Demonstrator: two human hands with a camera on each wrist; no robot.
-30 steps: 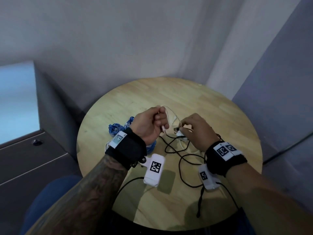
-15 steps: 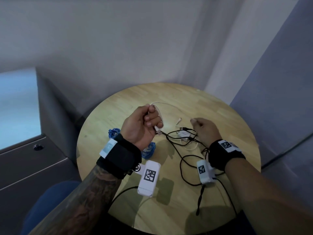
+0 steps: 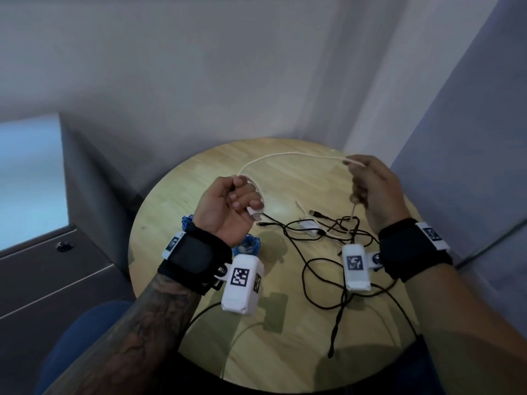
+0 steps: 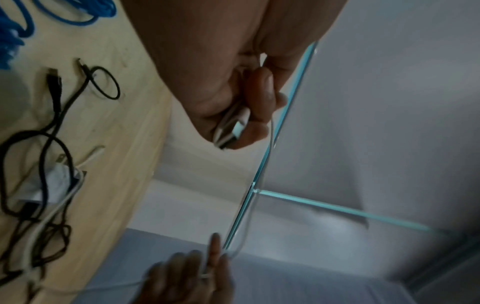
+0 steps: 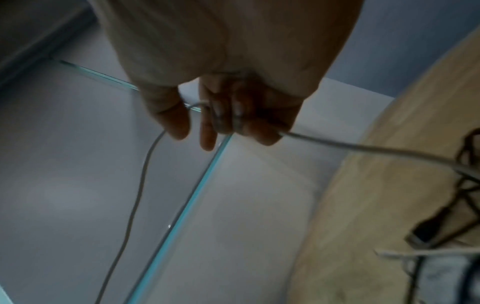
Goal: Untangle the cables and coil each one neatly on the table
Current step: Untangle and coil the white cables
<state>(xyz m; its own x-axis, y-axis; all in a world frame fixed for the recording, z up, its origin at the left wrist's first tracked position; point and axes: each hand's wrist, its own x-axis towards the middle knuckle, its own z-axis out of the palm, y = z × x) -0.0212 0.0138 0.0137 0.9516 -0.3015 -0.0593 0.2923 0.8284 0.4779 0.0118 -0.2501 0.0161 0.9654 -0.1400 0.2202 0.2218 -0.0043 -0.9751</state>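
A white cable (image 3: pixel 288 156) arcs in the air between my two hands above the round wooden table (image 3: pixel 182 195). My left hand (image 3: pixel 233 201) grips its USB plug end (image 4: pixel 233 129) and a short loop of it in curled fingers. My right hand (image 3: pixel 368 181), raised at the right, holds the same white cable (image 5: pixel 363 148) in curled fingers; from there it drops into a tangle of black cables (image 3: pixel 336 238) on the table. A blue cable (image 3: pixel 251 243) lies bundled under my left wrist.
A small white adapter (image 3: pixel 309 226) sits inside the black tangle. One black cable (image 3: pixel 336 323) trails toward the near table edge. A grey cabinet (image 3: pixel 42 280) stands left of the table, and walls close in behind and to the right.
My hands have drawn apart. The right hand rose from the tangle and moved right, pulling a length of white cable out taut between the hands. The left hand kept its grip.
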